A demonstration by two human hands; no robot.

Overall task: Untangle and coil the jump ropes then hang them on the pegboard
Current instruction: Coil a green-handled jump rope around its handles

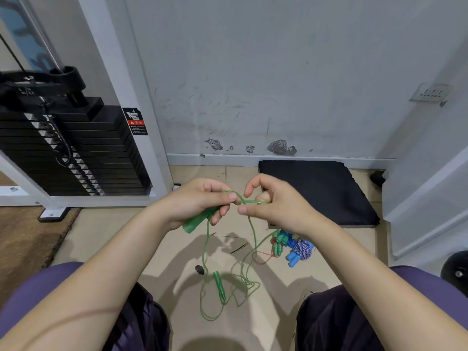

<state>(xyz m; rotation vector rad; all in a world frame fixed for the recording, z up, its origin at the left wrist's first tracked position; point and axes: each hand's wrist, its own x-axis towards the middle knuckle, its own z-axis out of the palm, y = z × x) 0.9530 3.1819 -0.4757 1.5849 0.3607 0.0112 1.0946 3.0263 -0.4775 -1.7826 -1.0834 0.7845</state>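
the person sits low over the tiled floor, and the left hand (200, 201) curls round one handle (196, 221) of the green jump rope (206, 249), thumb pinching the cord where it crosses. the right hand (273, 206) pinches the same cord just beside it, a small loop standing between the two hands. from there the rope drops to the floor, where its second handle (219, 287) lies in loose, overlapping loops between the knees.

i'd say the job is barely begun: this rope is neither freed nor coiled, and a heap of other ropes (291, 245), with blue and green handles, waits on the floor to the right. no pegboard shows anywhere.

room is tight. the weight stack (73, 150) and its white frame crowd the far left, the wall closes the far side, and a black mat (319, 191) lies far right. the open tile between the legs looks like the best working space.
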